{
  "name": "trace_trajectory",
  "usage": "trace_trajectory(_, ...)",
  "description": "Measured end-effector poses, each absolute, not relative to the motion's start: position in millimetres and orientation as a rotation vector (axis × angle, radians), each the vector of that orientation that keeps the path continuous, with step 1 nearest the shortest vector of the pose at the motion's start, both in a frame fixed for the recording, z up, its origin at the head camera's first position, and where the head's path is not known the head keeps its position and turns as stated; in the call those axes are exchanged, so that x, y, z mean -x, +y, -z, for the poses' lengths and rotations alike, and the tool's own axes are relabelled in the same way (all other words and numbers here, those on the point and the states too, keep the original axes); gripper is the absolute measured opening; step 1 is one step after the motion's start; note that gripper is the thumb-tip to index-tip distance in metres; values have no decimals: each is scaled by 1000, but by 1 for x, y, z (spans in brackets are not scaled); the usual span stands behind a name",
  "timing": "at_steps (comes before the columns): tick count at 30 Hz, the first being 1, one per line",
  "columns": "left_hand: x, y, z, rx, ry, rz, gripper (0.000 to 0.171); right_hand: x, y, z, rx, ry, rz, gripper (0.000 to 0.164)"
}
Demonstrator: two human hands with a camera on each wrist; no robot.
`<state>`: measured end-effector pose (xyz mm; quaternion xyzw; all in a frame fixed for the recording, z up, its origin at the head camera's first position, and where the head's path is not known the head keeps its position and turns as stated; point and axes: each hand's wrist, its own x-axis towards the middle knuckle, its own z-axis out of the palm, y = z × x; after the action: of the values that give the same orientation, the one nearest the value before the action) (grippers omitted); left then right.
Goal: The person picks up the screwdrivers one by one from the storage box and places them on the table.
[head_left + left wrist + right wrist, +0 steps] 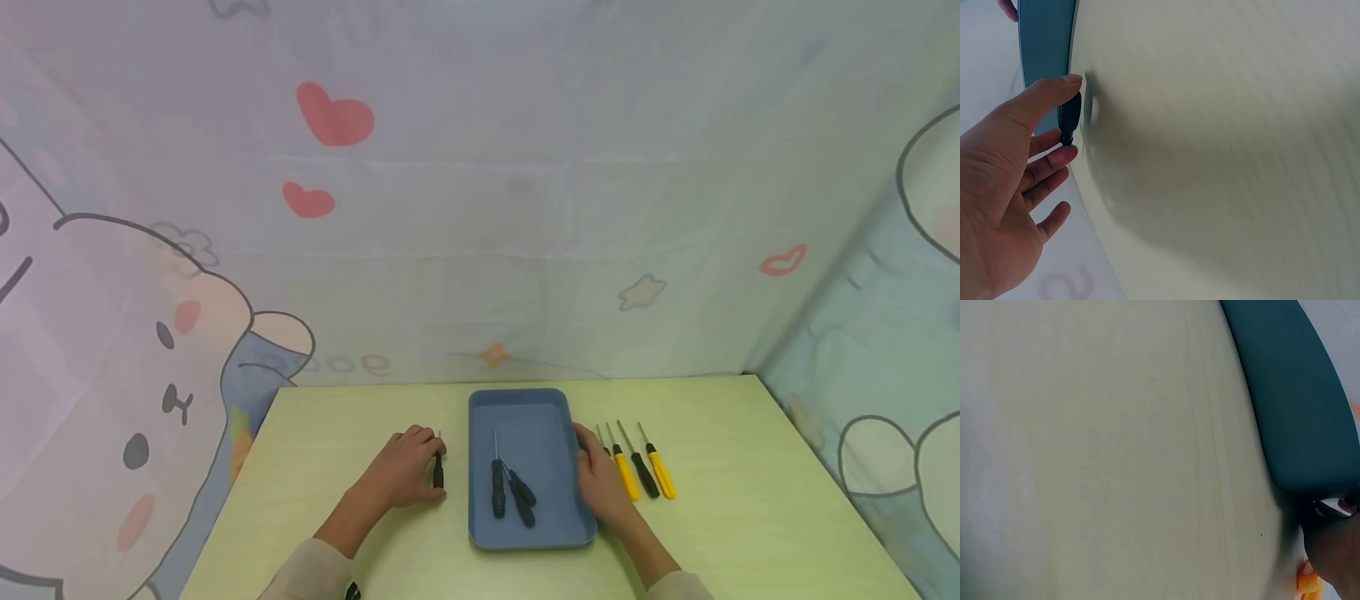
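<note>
Left of the blue-grey tray (528, 421), my left hand (407, 468) pinches a small black-handled screwdriver (438, 473). In the left wrist view, the thumb presses one end of the black handle (1069, 119) and the fingertips meet the other; the handle's shadow falls on the table beside it. My right hand (602, 485) holds the tray by its right rim. The right wrist view shows that hand (1337, 550) dark at the tray's corner. Three black screwdrivers (498, 492) lie inside the tray, their handles toward me.
Right of the tray, several screwdrivers with yellow handles (662, 475) and black handles (645, 477) lie side by side, one partly hidden by my right hand. The pale green table (757, 483) ends at a printed cloth backdrop (465, 317).
</note>
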<state>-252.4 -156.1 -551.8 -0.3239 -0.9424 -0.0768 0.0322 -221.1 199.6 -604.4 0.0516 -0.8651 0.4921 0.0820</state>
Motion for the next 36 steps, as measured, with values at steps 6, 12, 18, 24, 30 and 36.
trace_trajectory(6, 251, -157, 552, 1000, -2914, 228, 54, 220, 199, 602, -149, -2587, -1467, 47)
trace_trajectory(12, 251, -158, 554, 987, -2934, 226, 53, 220, 199, 603, -148, -2592, -1474, 47)
trace_trajectory(18, 251, -159, 553, 981, -2978, 298, 52, 221, 198, 603, -134, -2603, -1456, 47)
trace_trajectory(24, 252, -159, 553, 969, -3007, 318, 51, 221, 198, 603, -133, -2610, -1421, 47)
trace_trajectory(30, 252, -160, 557, 960, -3015, 348, 51, 222, 197, 600, -138, -2659, -1399, 47)
trace_trajectory(36, 253, -158, 560, 959, -3033, 410, 50, 225, 201, 590, -156, -2740, -1398, 48)
